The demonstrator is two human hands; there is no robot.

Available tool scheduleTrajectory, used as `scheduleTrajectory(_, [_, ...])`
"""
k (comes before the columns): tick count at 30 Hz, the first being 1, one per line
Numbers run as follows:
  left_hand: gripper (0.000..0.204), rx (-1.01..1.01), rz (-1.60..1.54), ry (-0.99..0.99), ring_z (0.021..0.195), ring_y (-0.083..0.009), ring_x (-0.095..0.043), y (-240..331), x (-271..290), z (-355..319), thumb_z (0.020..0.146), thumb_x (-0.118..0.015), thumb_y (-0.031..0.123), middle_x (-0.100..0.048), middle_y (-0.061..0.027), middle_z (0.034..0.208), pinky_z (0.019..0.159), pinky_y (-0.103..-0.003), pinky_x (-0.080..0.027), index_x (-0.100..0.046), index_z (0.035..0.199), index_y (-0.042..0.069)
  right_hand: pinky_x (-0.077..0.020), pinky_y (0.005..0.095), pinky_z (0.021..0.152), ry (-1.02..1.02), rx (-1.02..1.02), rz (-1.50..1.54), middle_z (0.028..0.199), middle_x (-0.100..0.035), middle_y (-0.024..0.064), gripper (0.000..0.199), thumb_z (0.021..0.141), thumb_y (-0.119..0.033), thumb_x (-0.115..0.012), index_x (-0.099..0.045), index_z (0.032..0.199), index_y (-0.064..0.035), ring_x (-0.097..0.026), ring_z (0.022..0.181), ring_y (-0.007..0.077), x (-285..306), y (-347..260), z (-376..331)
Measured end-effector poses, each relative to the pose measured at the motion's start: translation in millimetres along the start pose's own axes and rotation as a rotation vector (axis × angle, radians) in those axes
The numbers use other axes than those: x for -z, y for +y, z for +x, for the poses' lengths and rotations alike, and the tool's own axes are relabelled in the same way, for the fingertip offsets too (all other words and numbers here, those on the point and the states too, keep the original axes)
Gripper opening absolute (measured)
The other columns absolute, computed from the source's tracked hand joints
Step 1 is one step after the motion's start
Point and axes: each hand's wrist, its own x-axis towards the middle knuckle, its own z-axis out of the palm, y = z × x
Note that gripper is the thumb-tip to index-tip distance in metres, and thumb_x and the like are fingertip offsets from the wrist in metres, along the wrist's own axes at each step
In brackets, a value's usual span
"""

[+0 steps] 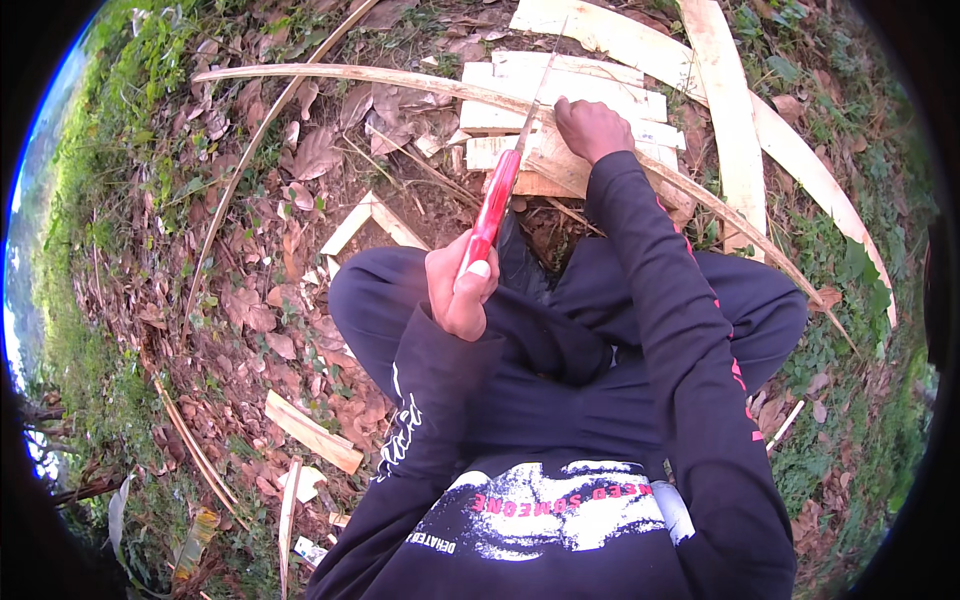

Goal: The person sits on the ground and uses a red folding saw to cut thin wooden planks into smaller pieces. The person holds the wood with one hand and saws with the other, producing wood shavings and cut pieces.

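My left hand (462, 285) is closed round the red handle of a handsaw (494, 205). The narrow blade points up and away and crosses a long thin wooden strip (400, 78). My right hand (592, 130) is closed on that strip, just right of the blade. Under the strip lies a stack of short pale wooden boards (570, 72), in front of my crossed legs. The strip runs from the upper left, over the boards, and down past my right knee. How deep the blade sits in the wood cannot be made out.
Long pale planks (727, 120) lie crossed at the upper right. A bent wooden strip (235, 175) curves over leaf litter on the left. Wood offcuts (312, 432) are scattered at the lower left. An angled wooden piece (372, 214) lies beside my left knee.
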Motion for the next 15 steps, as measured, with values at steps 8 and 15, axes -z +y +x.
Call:
scheduleTrajectory(8, [0.035, -0.042, 0.056, -0.01, 0.048, -0.0051, -0.033, -5.7, -0.9, 1.5, 0.084, -0.051, 0.035, -0.039, 0.0018, 0.057, 0.044, -0.023, -0.024, -0.048, 0.074, 0.002, -0.0477, 0.0455, 0.094, -0.076, -0.055, -0.012, 0.105, -0.07, 0.022, 0.059, 0.095, -0.043, -0.029, -0.073, 0.101, -0.0038, -0.066, 0.1, 0.0385, 5.7, -5.0, 0.2])
scheduleTrajectory(15, [0.041, -0.029, 0.106, -0.004, 0.048, -0.0078, -0.037, 0.0, -0.5, 1.5, 0.084, -0.051, 0.04, -0.041, 0.0013, 0.055, 0.047, -0.026, -0.027, -0.05, 0.07, 0.001, -0.0476, 0.045, 0.095, -0.064, -0.042, -0.036, 0.106, -0.07, 0.0203, 0.058, 0.094, -0.042, -0.029, -0.074, 0.102, -0.0058, -0.066, 0.101, 0.0368, 2.5, -2.4, 2.3])
